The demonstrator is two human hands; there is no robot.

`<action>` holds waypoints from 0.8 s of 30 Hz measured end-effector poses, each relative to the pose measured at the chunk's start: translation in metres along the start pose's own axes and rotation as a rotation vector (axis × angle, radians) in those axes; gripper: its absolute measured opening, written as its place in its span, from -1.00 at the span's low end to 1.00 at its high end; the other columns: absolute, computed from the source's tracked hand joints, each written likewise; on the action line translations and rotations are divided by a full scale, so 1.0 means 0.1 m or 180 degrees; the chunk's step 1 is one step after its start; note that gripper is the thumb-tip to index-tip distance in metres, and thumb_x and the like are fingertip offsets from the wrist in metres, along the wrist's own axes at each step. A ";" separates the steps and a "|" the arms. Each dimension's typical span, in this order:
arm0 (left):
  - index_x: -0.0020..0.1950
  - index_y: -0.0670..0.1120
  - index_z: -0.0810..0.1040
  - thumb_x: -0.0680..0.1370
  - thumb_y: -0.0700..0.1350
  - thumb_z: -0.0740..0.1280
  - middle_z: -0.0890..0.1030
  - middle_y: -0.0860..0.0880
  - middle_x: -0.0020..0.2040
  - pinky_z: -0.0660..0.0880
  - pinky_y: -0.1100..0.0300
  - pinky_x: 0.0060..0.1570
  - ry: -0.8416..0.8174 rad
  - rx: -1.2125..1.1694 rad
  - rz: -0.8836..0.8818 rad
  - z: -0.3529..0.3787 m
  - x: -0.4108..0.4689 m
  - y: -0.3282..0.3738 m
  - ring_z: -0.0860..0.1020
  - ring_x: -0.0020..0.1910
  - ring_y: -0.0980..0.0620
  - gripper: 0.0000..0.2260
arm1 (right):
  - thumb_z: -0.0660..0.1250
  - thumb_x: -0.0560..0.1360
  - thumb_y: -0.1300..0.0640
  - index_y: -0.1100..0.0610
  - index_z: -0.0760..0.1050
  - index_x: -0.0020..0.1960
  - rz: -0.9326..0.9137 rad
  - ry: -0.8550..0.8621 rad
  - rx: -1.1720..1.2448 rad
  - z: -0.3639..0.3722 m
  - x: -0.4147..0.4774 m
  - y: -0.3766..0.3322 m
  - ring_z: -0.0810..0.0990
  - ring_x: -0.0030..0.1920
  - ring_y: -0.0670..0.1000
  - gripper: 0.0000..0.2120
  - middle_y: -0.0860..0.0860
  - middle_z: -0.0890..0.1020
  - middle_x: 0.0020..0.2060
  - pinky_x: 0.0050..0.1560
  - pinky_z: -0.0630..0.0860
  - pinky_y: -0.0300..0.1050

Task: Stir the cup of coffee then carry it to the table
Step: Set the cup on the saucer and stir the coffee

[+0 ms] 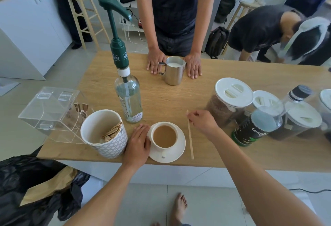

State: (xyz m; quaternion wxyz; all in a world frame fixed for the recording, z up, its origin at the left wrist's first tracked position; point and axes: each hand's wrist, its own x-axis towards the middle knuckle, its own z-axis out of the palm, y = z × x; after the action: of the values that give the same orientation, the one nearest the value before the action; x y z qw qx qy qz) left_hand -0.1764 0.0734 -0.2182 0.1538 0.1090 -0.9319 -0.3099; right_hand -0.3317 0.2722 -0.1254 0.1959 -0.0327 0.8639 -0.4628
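A white cup (164,137) of milky coffee stands on a white saucer (179,151) near the front edge of the wooden counter (179,96). My left hand (138,142) rests flat against the saucer's left rim, touching the cup's side. A thin wooden stir stick (190,138) lies on the counter just right of the saucer. My right hand (201,121) pinches the stick's far end between its fingertips.
A white patterned holder (105,134) of wooden sticks sits left of the cup, a pump bottle (128,98) behind it, an acrylic box (52,112) further left. Lidded jars (231,100) and a green tin (254,129) crowd the right. Another person's hands flank a steel milk pitcher (173,72).
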 end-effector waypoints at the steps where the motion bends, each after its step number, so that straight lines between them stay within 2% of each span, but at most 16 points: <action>1: 0.41 -0.20 0.46 0.62 -0.24 0.25 0.48 -0.13 0.41 0.21 0.05 0.48 0.0000 -0.0005 -0.0010 0.00 0.00 0.01 0.32 0.48 -0.09 -0.66 | 0.34 0.55 -0.02 0.13 0.57 -0.30 -0.0064 0.0001 0.0073 -0.04 -0.03 -0.05 0.37 -0.53 -0.21 -0.69 -0.19 0.48 -0.58 -0.45 0.36 -0.33; 3: 0.41 -0.19 0.46 0.63 -0.23 0.24 0.47 -0.12 0.42 0.19 0.08 0.49 -0.0015 -0.0016 -0.0034 -0.01 0.00 0.01 0.31 0.49 -0.07 -0.66 | 0.34 0.55 -0.03 0.18 0.62 -0.17 -0.0150 -0.0016 0.0222 -0.10 -0.09 -0.14 0.40 -0.48 -0.16 -0.71 -0.15 0.51 -0.50 -0.38 0.40 -0.25; 5: 0.43 -0.16 0.44 0.64 -0.20 0.21 0.45 -0.09 0.44 0.15 0.12 0.49 -0.0046 -0.0043 -0.0077 -0.01 0.00 0.01 0.28 0.50 -0.03 -0.65 | 0.35 0.56 0.02 0.16 0.59 -0.08 -0.0278 -0.0082 0.0405 -0.15 -0.18 -0.24 0.44 -0.47 -0.16 -0.79 -0.11 0.58 -0.43 -0.39 0.42 -0.28; 9: 0.46 -0.13 0.41 0.66 -0.16 0.17 0.40 -0.05 0.47 0.09 0.19 0.50 -0.0129 -0.0089 -0.0155 -0.01 0.00 0.01 0.22 0.53 0.03 -0.64 | 0.34 0.56 0.07 0.12 0.48 -0.04 -0.0608 -0.0124 0.0666 -0.24 -0.33 -0.42 0.49 -0.47 -0.17 -0.88 -0.03 0.68 -0.31 -0.41 0.41 -0.28; 13: 0.46 -0.12 0.40 0.67 -0.15 0.16 0.40 -0.03 0.47 0.10 0.16 0.51 -0.0157 -0.0123 -0.0196 -0.01 -0.01 0.01 0.20 0.53 0.04 -0.64 | 0.33 0.56 0.08 0.06 0.45 -0.09 -0.1072 0.0112 0.0264 -0.29 -0.50 -0.48 0.54 -0.43 -0.22 -0.91 -0.13 0.69 -0.35 -0.42 0.43 -0.39; 17: 0.47 -0.12 0.40 0.67 -0.14 0.14 0.40 -0.04 0.47 0.10 0.15 0.51 -0.0158 -0.0073 -0.0175 -0.01 -0.01 0.01 0.20 0.53 0.03 -0.64 | 0.32 0.57 0.06 0.02 0.42 -0.08 -0.1519 0.0358 -0.0194 -0.26 -0.61 -0.42 0.58 -0.32 -0.05 -0.90 -0.02 0.67 -0.28 -0.32 0.52 -0.19; 21: 0.47 -0.11 0.39 0.67 -0.14 0.13 0.39 -0.03 0.48 0.10 0.16 0.51 -0.0162 -0.0031 -0.0155 -0.01 -0.01 0.01 0.20 0.53 0.03 -0.64 | 0.35 0.56 0.10 -0.02 0.48 -0.07 -0.1861 0.0323 -0.0322 -0.15 -0.70 -0.34 0.57 -0.27 -0.17 -0.94 -0.17 0.62 -0.29 -0.25 0.49 -0.35; 24: 0.47 -0.11 0.38 0.68 -0.14 0.12 0.39 -0.03 0.48 0.08 0.19 0.50 -0.0180 -0.0002 -0.0173 0.00 0.00 0.01 0.20 0.53 0.03 -0.64 | 0.31 0.58 0.08 -0.03 0.57 -0.02 -0.2038 0.0124 -0.0647 -0.06 -0.74 -0.24 0.56 -0.27 -0.19 -0.94 -0.24 0.59 -0.31 -0.27 0.47 -0.36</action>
State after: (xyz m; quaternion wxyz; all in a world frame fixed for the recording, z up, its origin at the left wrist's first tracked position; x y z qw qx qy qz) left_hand -0.1761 0.0738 -0.2176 0.1190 0.1255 -0.9324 -0.3173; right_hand -0.2684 0.2812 -0.0801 0.0198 -0.3129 0.8552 -0.4128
